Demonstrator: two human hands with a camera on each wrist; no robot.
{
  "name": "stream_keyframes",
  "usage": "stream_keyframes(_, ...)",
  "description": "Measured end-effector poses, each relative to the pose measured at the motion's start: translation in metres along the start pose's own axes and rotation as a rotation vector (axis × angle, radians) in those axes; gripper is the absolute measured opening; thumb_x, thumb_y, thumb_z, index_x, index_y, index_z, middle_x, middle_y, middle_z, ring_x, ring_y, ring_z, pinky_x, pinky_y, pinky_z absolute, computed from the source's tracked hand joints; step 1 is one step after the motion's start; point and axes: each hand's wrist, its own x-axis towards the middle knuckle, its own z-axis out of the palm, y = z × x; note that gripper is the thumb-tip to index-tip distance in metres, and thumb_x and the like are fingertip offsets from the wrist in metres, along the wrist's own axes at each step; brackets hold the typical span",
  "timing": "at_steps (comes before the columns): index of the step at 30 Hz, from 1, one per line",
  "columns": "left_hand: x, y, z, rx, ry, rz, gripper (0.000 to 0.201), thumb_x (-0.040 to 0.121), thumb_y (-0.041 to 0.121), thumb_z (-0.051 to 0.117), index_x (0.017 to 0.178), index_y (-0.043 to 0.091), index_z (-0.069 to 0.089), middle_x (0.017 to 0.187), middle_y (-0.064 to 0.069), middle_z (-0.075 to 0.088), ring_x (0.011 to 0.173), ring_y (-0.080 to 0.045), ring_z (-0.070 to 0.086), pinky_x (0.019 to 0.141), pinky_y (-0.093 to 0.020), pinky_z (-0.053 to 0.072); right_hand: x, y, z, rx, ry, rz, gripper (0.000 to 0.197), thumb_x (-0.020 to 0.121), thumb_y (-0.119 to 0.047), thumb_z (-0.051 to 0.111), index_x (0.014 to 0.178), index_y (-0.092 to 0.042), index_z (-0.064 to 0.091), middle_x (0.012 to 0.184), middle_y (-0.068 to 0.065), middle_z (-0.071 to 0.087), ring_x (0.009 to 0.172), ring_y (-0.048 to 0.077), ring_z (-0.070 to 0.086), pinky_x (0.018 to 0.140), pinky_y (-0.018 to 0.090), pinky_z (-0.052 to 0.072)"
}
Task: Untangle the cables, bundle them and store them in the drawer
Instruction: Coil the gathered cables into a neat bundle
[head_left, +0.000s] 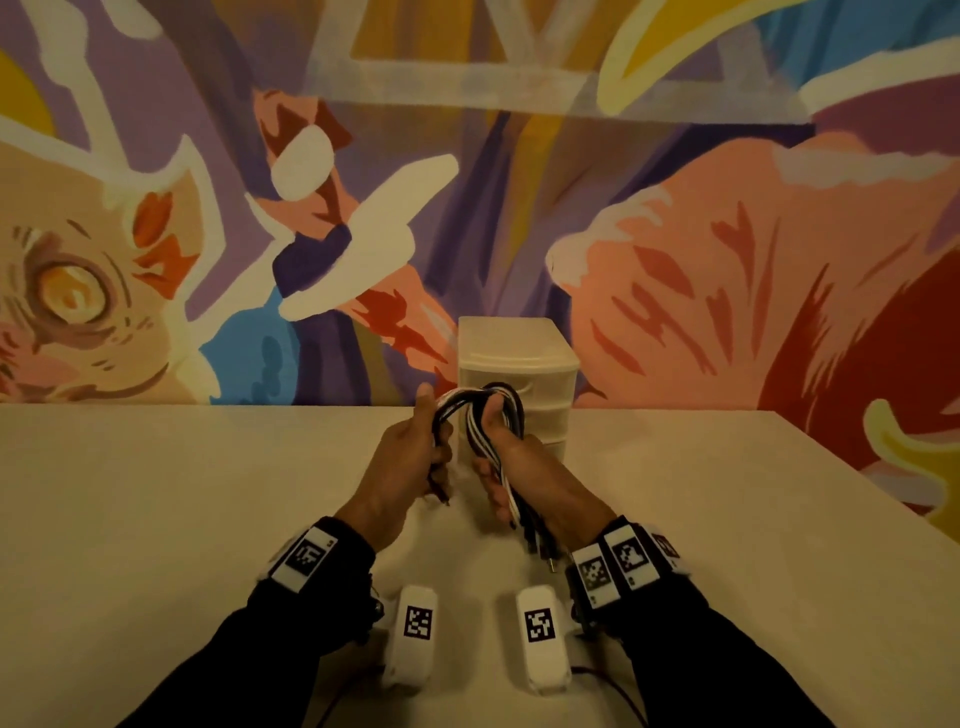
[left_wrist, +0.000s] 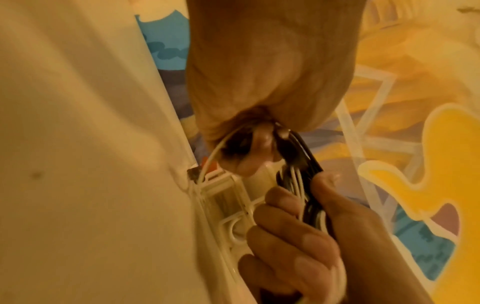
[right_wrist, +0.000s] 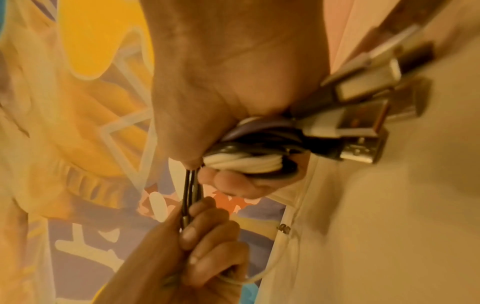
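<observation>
A bunch of black and white cables (head_left: 480, 402) arches between both hands above the table, in front of a small white drawer unit (head_left: 517, 384). My left hand (head_left: 421, 457) grips one end of the bunch, thumb up. My right hand (head_left: 506, 462) grips the other end, and several plugs (head_left: 535, 543) trail from it toward my wrist. In the right wrist view the USB plugs (right_wrist: 361, 115) stick out past my palm and white and black strands (right_wrist: 244, 162) lie across my fingers. In the left wrist view the cables (left_wrist: 301, 164) run from my left hand to the right.
The drawer unit stands at the table's far edge against a painted wall (head_left: 208, 208), its drawers closed. Two white tagged devices (head_left: 413, 634) (head_left: 540, 636) lie near the front edge between my forearms. The beige tabletop (head_left: 182, 493) stretches to both sides.
</observation>
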Motion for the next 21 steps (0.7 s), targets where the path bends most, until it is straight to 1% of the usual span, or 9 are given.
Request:
stream_keyframes(2, -0.002, 0.003, 0.004, -0.068, -0.029, -0.020, 0.059, 0.108, 0.070, 0.031, 0.077, 0.023, 0.047, 0.060, 0.004, 0.032, 0.051, -0.014, 0.027, 0.050, -0.029, 0.025, -0.001, 0.000, -0.001, -0.065, 0.043, -0.075, 0.099, 0.093, -0.092, 0.024, 0.085, -0.003, 0.068, 0.051, 0.011, 0.051, 0.040, 0.021, 0.047, 0.043, 0.029, 0.041)
stream_keyframes(3, -0.002, 0.005, 0.006, -0.103, -0.056, -0.041, 0.057, 0.110, 0.067, 0.028, 0.075, 0.024, 0.045, 0.061, 0.005, 0.029, 0.050, -0.012, 0.022, 0.049, -0.027, 0.020, -0.001, 0.000, -0.001, -0.075, 0.055, -0.102, 0.097, 0.095, -0.089, 0.024, 0.095, -0.006, 0.072, 0.050, 0.011, 0.052, 0.039, 0.021, 0.047, 0.043, 0.028, 0.041)
stream_keyframes(5, -0.005, 0.005, 0.009, -0.126, -0.113, -0.074, 0.056, 0.113, 0.061, 0.024, 0.074, 0.024, 0.042, 0.061, 0.005, 0.025, 0.049, -0.011, 0.017, 0.045, -0.025, 0.017, -0.001, -0.001, 0.001, -0.065, 0.056, -0.137, 0.086, 0.097, -0.088, 0.027, 0.102, -0.017, 0.075, 0.050, 0.012, 0.052, 0.038, 0.023, 0.047, 0.043, 0.028, 0.042)
stream_keyframes(8, -0.007, 0.003, 0.012, -0.023, -0.141, -0.074, 0.058, 0.114, 0.056, 0.020, 0.072, 0.022, 0.041, 0.058, 0.004, 0.029, 0.047, -0.012, 0.021, 0.044, -0.024, 0.020, 0.003, 0.002, 0.003, -0.085, 0.042, -0.172, 0.082, 0.094, -0.089, 0.035, 0.096, -0.017, 0.074, 0.051, 0.011, 0.056, 0.037, 0.024, 0.049, 0.047, 0.033, 0.043)
stream_keyframes(12, -0.007, 0.007, 0.009, 0.296, -0.129, 0.032, 0.065, 0.115, 0.053, 0.013, 0.066, 0.018, 0.039, 0.049, 0.007, 0.036, 0.042, -0.012, 0.029, 0.045, -0.026, 0.026, 0.005, 0.003, 0.003, -0.187, 0.077, -0.182, 0.077, 0.094, -0.088, 0.041, 0.086, -0.019, 0.074, 0.053, 0.001, 0.061, 0.044, 0.012, 0.057, 0.062, 0.036, 0.049)
stream_keyframes(15, -0.005, 0.012, 0.006, 0.480, -0.132, -0.005, 0.078, 0.113, 0.057, 0.007, 0.068, 0.013, 0.053, 0.048, 0.006, 0.049, 0.039, -0.010, 0.038, 0.042, -0.022, 0.032, 0.009, 0.006, 0.004, -0.213, 0.108, -0.200, 0.075, 0.092, -0.088, 0.045, 0.079, -0.020, 0.073, 0.064, 0.003, 0.071, 0.058, 0.010, 0.065, 0.072, 0.040, 0.055)
stream_keyframes(18, -0.004, 0.018, 0.004, 0.524, -0.176, -0.077, 0.085, 0.110, 0.064, 0.002, 0.071, 0.012, 0.057, 0.050, 0.004, 0.053, 0.040, -0.011, 0.041, 0.044, -0.019, 0.035, 0.009, 0.006, 0.007, -0.134, 0.138, -0.199, 0.070, 0.089, -0.088, 0.052, 0.087, -0.023, 0.078, 0.082, 0.008, 0.079, 0.075, 0.016, 0.073, 0.083, 0.040, 0.059)
stream_keyframes(20, -0.006, 0.021, 0.005, 0.489, -0.185, -0.090, 0.086, 0.108, 0.068, 0.002, 0.071, 0.012, 0.056, 0.055, -0.001, 0.054, 0.043, -0.013, 0.042, 0.047, -0.020, 0.038, 0.009, 0.005, 0.009, -0.038, 0.160, -0.211, 0.060, 0.087, -0.084, 0.059, 0.099, -0.029, 0.080, 0.087, 0.002, 0.081, 0.087, 0.016, 0.078, 0.089, 0.038, 0.061)
stream_keyframes(21, -0.008, 0.021, 0.007, 0.464, -0.191, -0.098, 0.087, 0.107, 0.070, 0.002, 0.070, 0.012, 0.056, 0.057, -0.004, 0.055, 0.044, -0.015, 0.044, 0.048, -0.022, 0.040, 0.009, 0.005, 0.009, 0.030, 0.180, -0.212, 0.056, 0.085, -0.081, 0.064, 0.106, -0.031, 0.080, 0.089, -0.001, 0.082, 0.090, 0.014, 0.079, 0.090, 0.037, 0.063)
